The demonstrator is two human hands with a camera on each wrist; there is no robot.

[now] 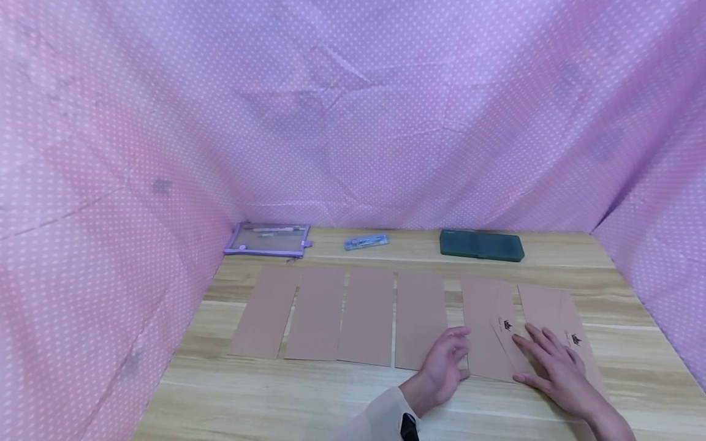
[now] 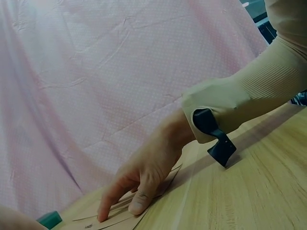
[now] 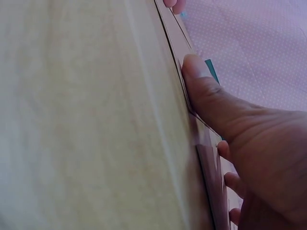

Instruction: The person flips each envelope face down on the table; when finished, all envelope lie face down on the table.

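Has brown card [image 1: 481,331] between loosely relaxed left grip [image 1: 441,369], at its lower left edge, and spread, unclenched right grip [image 1: 557,371], lower right.

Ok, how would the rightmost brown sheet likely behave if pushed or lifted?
The rightmost brown sheet looks thin, so it is probably light and may bend if lifted by one edge. Lying flat on the smooth-looking tabletop, it would likely slide when pushed rather than tip or roll.
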